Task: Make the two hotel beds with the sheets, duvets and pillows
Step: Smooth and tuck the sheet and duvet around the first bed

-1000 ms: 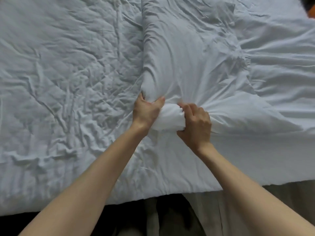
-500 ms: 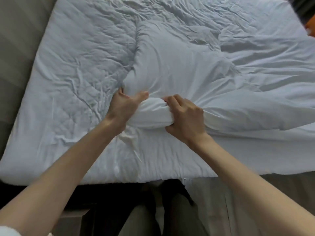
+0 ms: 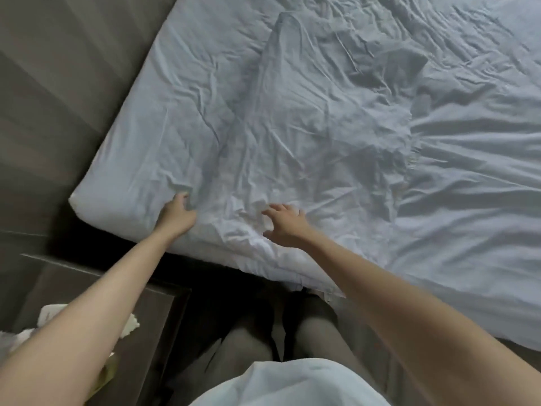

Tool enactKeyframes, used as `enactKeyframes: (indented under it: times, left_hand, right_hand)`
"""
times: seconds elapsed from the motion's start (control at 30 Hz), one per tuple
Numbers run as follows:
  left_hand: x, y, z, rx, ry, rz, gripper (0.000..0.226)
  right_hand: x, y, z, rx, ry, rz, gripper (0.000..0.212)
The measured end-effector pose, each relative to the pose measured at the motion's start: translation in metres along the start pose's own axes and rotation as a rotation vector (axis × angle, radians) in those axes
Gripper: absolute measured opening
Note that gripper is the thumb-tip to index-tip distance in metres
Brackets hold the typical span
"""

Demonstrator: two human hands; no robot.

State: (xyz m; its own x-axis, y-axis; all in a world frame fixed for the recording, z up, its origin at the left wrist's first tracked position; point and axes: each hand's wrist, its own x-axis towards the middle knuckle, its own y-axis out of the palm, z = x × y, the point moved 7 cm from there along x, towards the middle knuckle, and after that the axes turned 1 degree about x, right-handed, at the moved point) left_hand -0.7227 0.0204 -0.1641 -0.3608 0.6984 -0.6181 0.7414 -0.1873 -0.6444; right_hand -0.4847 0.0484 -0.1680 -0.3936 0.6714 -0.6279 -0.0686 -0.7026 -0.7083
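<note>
The left fingers [image 3: 183,197] are curled into the cloth, pinching a fold of the one white, wrinkled, padded duvet [image 3: 181,118] just in from its near-left corner. The left hand [image 3: 177,215] rests on the duvet's near edge with its wrist bent over that edge. The right fingers [image 3: 270,212] are spread well apart and slightly bent over a crumpled bunch of the same white cloth. I cannot tell whether their tips touch it. The right hand [image 3: 287,225] holds nothing and lies near the left hand, apart from it. Both forearms are bare.

The duvet lies spread across the one bed [image 3: 483,288] in view. One thinner, flatter layer of white cloth [image 3: 307,112] lies over the middle of the duvet, its far end narrow.

At the lower left, beside the bed, stands one dark brown wooden table [image 3: 152,303]. One crumpled white item [image 3: 130,323] lies on it, partly hidden by the left arm. Dark wood-grain floor [image 3: 58,83] runs along the bed's left side. Two grey trouser legs [image 3: 316,326] and the hem of a white top [image 3: 292,385] show at the bottom.
</note>
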Motion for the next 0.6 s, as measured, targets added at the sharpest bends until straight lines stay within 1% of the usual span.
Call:
enactKeyframes:
  times: [0.1, 0.3, 0.4, 0.5, 0.6]
  left_hand:
    - [0.007, -0.009, -0.036, -0.011, 0.11, -0.036, 0.055]
    - [0.023, -0.005, -0.124, 0.023, 0.254, -0.015, 0.054]
    - [0.035, 0.003, -0.165, 0.009, 0.274, 0.01, 0.055]
    - [0.051, 0.012, -0.203, -0.007, 0.273, -0.006, 0.057]
    - [0.079, 0.022, -0.233, -0.033, 0.235, -0.035, 0.064]
  right_hand:
    - [-0.003, -0.024, -0.019, 0.079, 0.053, -0.042, 0.06]
    - [-0.01, -0.091, -0.073, 0.139, 0.163, -0.292, 0.063]
    - [-0.013, -0.123, -0.109, 0.202, 0.219, -0.397, 0.066]
    - [-0.007, -0.152, -0.154, 0.283, 0.327, -0.498, 0.071]
    - [0.006, -0.172, -0.199, 0.407, 0.424, -0.546, 0.076]
